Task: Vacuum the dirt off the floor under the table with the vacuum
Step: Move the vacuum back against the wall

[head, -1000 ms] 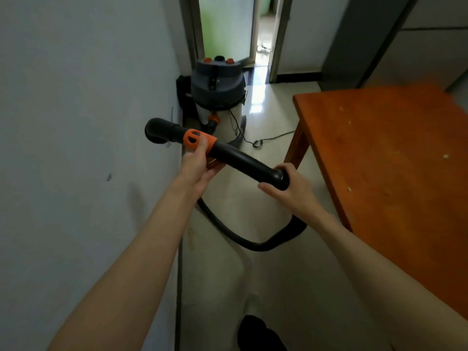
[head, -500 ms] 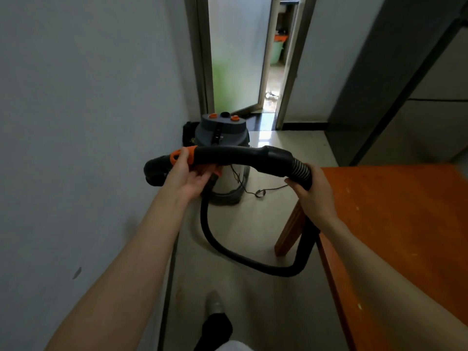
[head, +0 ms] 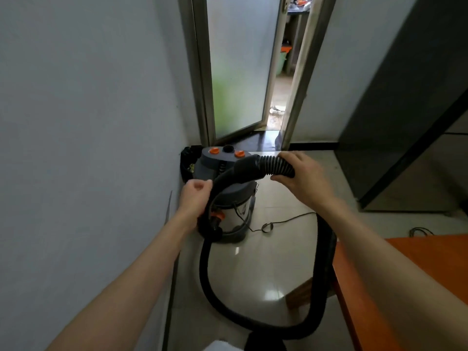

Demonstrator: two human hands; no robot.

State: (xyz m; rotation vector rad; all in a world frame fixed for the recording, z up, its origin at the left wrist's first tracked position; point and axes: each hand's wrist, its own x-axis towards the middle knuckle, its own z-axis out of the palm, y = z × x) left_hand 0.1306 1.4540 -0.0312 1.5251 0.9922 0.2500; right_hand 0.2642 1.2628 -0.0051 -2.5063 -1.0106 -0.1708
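A grey wall [head: 83,122] runs along the left, meeting a half-open frosted door [head: 238,67] at the far end. An orange-brown table [head: 415,274] fills the lower right corner, its near edge beside the tiled floor [head: 266,269]. The canister vacuum [head: 228,198] stands against the wall's foot, just before the doorway. Its black hose [head: 253,317] loops across the floor and up to both hands. The right hand [head: 304,181] curls fingers and thumb around the ribbed hose end. The left hand [head: 196,198] grips the curved handle [head: 233,176]; its fingers appear pressed together, though mostly hidden.
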